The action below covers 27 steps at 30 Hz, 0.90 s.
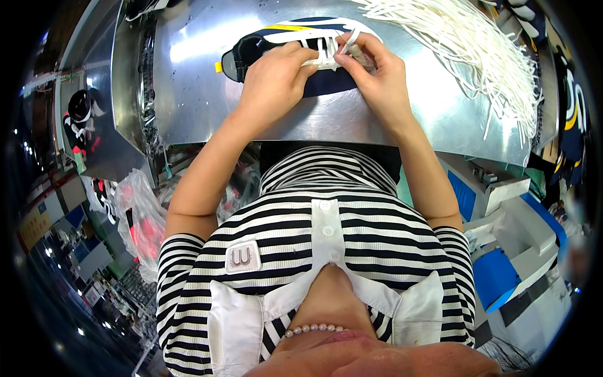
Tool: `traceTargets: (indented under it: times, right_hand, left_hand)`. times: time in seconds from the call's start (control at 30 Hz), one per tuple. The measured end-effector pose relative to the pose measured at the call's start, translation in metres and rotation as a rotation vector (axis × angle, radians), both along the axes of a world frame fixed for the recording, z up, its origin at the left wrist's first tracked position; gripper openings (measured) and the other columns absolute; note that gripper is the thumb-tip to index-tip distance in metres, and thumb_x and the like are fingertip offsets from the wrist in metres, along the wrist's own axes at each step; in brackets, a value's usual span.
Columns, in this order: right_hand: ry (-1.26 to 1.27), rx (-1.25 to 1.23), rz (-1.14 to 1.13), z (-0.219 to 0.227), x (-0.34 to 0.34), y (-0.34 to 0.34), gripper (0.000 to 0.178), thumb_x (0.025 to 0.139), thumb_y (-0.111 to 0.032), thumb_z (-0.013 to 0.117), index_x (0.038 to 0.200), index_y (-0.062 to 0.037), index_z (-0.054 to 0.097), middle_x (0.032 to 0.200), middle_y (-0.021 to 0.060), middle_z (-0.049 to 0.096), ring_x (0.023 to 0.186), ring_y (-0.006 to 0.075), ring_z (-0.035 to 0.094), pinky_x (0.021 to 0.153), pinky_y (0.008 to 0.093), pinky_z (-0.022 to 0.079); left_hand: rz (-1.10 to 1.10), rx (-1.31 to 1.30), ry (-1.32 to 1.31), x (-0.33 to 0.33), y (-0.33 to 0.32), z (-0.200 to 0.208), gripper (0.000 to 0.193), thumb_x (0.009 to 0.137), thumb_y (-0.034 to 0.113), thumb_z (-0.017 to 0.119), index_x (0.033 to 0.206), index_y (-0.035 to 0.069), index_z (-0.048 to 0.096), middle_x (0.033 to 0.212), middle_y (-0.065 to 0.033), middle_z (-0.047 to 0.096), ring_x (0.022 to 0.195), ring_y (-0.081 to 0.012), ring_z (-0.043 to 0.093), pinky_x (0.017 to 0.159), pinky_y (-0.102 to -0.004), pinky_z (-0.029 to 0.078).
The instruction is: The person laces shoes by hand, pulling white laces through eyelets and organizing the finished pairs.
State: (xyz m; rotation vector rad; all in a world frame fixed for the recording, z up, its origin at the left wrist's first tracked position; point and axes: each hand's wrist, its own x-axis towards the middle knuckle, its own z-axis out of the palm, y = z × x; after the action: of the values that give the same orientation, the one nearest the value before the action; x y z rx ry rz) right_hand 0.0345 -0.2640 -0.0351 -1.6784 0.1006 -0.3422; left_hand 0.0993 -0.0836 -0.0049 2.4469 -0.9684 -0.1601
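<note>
A dark navy sneaker (pixel 333 87) with white and yellow trim lies on the metal table, its heel to the left and its toe to the right. White shoelace (pixel 353 39) crosses the eyelets, and a loop of it stands up near the toe end. My right hand (pixel 382 74) pinches the lace between thumb and forefinger over the eyelets. My left hand (pixel 274 80) rests across the shoe's opening, its thumb and fingertips closed on the lace at the eyelet row. Both hands hide part of the sneaker's upper.
A large heap of loose white shoelaces (pixel 465 50) spreads over the table's right side. Bare metal table (pixel 195 107) shows on the left. Below right stand grey and blue bins (pixel 512 229). A clear plastic bag (pixel 141 217) hangs at the left, below table height.
</note>
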Motion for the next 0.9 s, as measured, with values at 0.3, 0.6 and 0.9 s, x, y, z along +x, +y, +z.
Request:
traceTargets:
  times: [0.3, 0.6, 0.9]
  right_hand:
    - [-0.085, -0.063, -0.096, -0.02, 0.012, 0.013, 0.021, 0.087, -0.009, 0.073, 0.106, -0.0037, 0.065, 0.088, 0.0092, 0.073, 0.078, 0.0161, 0.07, 0.069, 0.0268, 0.055]
    - [0.152, -0.14, -0.024, 0.009, -0.028, 0.0, 0.026, 0.09, -0.013, 0.071, 0.111, -0.0031, 0.062, 0.087, 0.0109, 0.072, 0.074, 0.0164, 0.069, 0.068, 0.0275, 0.054]
    - [0.301, -0.14, 0.028, 0.002, -0.033, 0.002, 0.019, 0.092, -0.015, 0.067, 0.1, -0.0009, 0.057, 0.085, 0.0133, 0.073, 0.075, 0.0234, 0.072, 0.065, 0.032, 0.053]
  left_hand:
    - [0.07, -0.076, -0.052, -0.001, -0.005, -0.005, 0.032, 0.079, 0.03, 0.078, 0.097, 0.004, 0.071, 0.091, -0.0081, 0.069, 0.082, -0.0289, 0.064, 0.074, -0.0375, 0.05]
    - [0.091, -0.039, -0.146, -0.002, -0.009, -0.008, 0.026, 0.078, 0.03, 0.078, 0.091, 0.008, 0.072, 0.085, -0.0038, 0.068, 0.079, -0.0261, 0.064, 0.071, -0.0359, 0.05]
    - [0.083, -0.062, -0.166, -0.002, -0.01, -0.009, 0.025, 0.077, 0.027, 0.08, 0.088, 0.007, 0.071, 0.082, -0.0039, 0.066, 0.077, -0.0252, 0.063, 0.068, -0.0357, 0.049]
